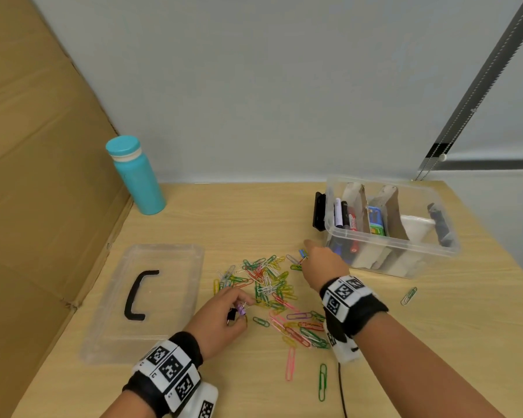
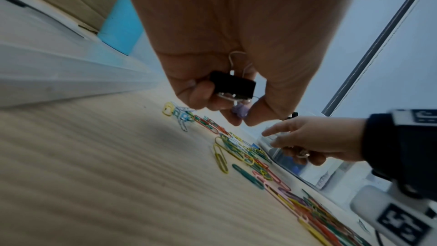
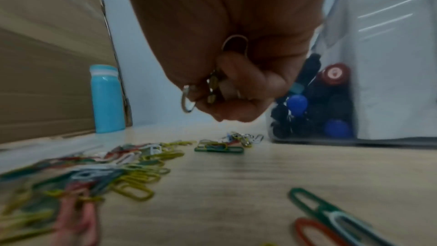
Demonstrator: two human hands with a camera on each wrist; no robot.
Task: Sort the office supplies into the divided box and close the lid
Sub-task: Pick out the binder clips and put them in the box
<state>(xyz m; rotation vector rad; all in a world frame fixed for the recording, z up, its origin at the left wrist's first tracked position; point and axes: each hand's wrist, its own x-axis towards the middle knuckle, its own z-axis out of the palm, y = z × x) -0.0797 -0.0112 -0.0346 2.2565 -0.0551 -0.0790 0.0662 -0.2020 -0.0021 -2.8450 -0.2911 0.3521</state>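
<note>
Coloured paper clips lie scattered mid-table. My left hand hovers at the pile's left edge, holding a black binder clip in its curled fingers and pinching a purple binder clip at the fingertips. My right hand is at the pile's far right, next to the clear divided box, gripping metal-handled binder clips while its index finger points out. The box holds markers and a blue-green item between cardboard dividers.
The clear lid with a black handle lies flat at the left. A teal bottle stands at the back left beside a cardboard wall. One loose clip lies right of the box.
</note>
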